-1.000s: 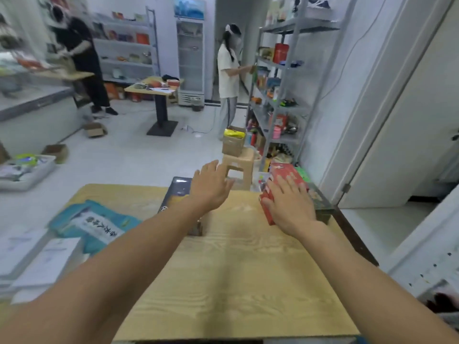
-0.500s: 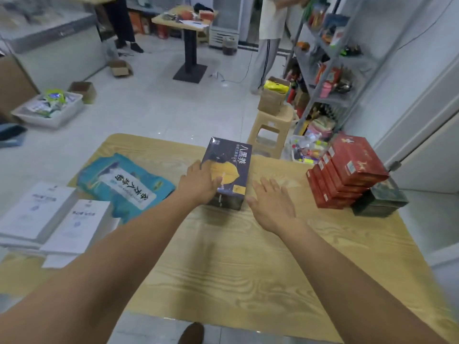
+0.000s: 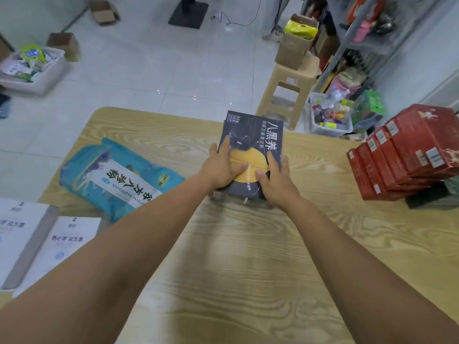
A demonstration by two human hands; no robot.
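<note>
The left hand (image 3: 221, 167) holds the left side of the dark box (image 3: 255, 135), with its thumb and first finger lying flat on top, and the right hand (image 3: 275, 180) holds the right side the same way, its other fingers going down the edge. The box lies flat at the far middle of the wooden table (image 3: 248, 256), and its long side points away from the person, leaning a little to the right. A blue bag (image 3: 119, 177) lies to its left and a leaning row of red boxes (image 3: 409, 155) stands well off to its right.
</note>
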